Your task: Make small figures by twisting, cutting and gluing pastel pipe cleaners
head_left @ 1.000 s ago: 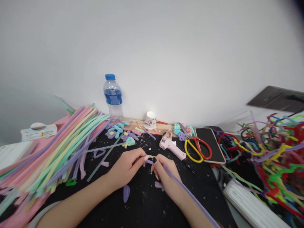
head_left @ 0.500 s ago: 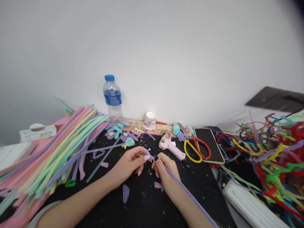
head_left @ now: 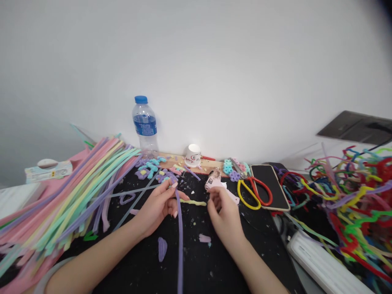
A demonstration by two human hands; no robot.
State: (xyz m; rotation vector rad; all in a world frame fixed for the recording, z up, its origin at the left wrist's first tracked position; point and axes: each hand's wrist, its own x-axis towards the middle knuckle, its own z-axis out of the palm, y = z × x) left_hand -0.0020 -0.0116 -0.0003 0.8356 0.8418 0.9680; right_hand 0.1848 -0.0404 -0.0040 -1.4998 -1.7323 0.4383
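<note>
My left hand (head_left: pixel 161 203) pinches a long purple chenille stem (head_left: pixel 180 245) near its upper end, and the stem hangs down toward the bottom edge of the view. Just right of those fingers, a short, crinkled yellow stem (head_left: pixel 196 202) stretches toward my right hand (head_left: pixel 221 208). The fingers of my right hand are curled beside the yellow stem's right end; whether they touch it is unclear. Behind that hand lies a pink glue gun (head_left: pixel 210 183), partly covered by it. Scissors with one yellow and one red handle (head_left: pixel 266 192) rest to its right.
Pastel stems (head_left: pixel 82 188) are heaped at left, and a colourful tangle (head_left: pixel 361 204) fills the right. A bottle (head_left: pixel 145 125) and white cup (head_left: pixel 192 156) stand at the back. A phone (head_left: pixel 269 183) and power strip (head_left: pixel 324 261) lie at right.
My right hand has let go of the purple stem and moved slightly right. The purple stem now hangs from my left hand, which has shifted left. The yellow stem has come into view between the hands.
</note>
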